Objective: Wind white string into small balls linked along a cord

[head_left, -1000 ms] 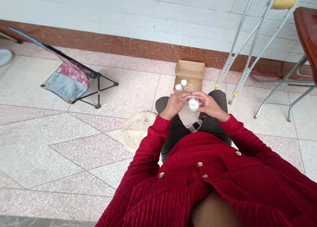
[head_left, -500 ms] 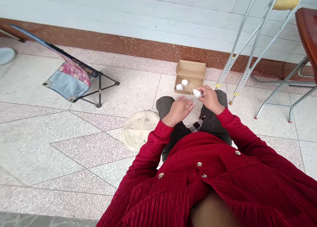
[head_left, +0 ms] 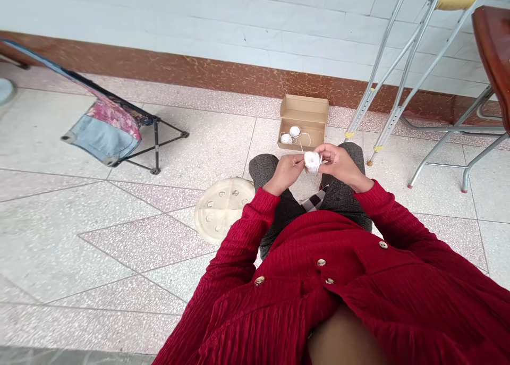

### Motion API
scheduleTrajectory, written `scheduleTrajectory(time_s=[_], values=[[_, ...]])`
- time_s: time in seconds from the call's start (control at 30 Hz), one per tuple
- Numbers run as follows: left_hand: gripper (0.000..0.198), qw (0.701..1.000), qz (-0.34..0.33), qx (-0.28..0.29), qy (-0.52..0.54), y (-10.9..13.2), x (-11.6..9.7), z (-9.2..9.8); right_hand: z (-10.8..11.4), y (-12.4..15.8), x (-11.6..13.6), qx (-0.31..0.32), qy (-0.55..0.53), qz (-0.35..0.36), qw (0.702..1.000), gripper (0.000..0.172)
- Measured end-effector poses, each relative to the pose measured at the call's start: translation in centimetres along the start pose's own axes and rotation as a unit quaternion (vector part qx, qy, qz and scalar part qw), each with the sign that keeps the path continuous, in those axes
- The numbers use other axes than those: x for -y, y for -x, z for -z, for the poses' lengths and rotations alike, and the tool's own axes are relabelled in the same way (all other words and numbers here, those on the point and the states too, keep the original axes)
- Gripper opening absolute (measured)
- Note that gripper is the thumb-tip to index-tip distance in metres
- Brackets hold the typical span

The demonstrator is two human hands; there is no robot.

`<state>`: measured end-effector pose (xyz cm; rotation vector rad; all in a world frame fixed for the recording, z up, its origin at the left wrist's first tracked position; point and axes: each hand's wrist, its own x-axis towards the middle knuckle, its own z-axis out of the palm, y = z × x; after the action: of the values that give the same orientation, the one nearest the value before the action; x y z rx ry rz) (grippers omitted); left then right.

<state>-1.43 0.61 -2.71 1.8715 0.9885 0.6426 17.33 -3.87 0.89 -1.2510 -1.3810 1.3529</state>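
Note:
A ball of white yarn (head_left: 312, 162) is between my hands, above my knees. My right hand (head_left: 339, 164) grips it from the right, fingers and thumb curved round its side. My left hand (head_left: 285, 172) is closed in a pinch at the ball's left edge, where the yarn meets the fingertips; the strand itself is hard to make out there. Just beyond my hands stands an open cardboard box (head_left: 305, 109). Two more white yarn balls, one nearer the back (head_left: 295, 132) and one at the left (head_left: 286, 138), lie in it with loose strands around them.
To my left is a round cream plastic stool (head_left: 211, 225), with a folding fabric chair (head_left: 104, 134) farther off. Metal crutches (head_left: 402, 83) lean on the tiled wall at the right, beside a chair (head_left: 492, 62) with metal legs.
The yarn ball has turned and come slightly left and nearer, showing more of its face. My left hand has closed in beside it. The whole view has shifted a little.

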Motion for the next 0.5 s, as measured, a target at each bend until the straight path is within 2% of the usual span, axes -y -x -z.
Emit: scheduleTrajectory(time_s=[0.07,0.13,0.2,0.27,0.37,0.5], values=[[0.038,1.0,-0.001,0.025,0.0,0.8,-0.1,-0.9,0.4,-1.2,-0.3,-0.043,-0.034,-0.005,0.998,0.041],[0.038,0.999,-0.014,0.047,-0.02,1.5,-0.5,-1.4,0.9,-2.7,-1.0,-0.105,-0.016,0.007,0.994,0.039],[0.036,0.996,-0.032,0.056,-0.063,2.1,-0.8,-1.5,1.4,-4.0,-2.0,-0.169,0.051,0.021,0.984,0.033],[0.033,0.989,-0.058,0.055,-0.121,2.4,-1.2,-1.3,1.8,-4.6,-2.9,-0.203,0.152,0.03,0.967,0.027],[0.025,0.974,-0.102,0.041,-0.2,2.3,-1.6,-0.5,1.7,-4.1,-3.7,-0.168,0.301,0.061,0.937,0.024],[0.024,0.959,-0.135,0.016,-0.248,1.2,-2.3,1.0,0.7,-1.9,-3.7,-0.034,0.381,0.118,0.917,0.027]])
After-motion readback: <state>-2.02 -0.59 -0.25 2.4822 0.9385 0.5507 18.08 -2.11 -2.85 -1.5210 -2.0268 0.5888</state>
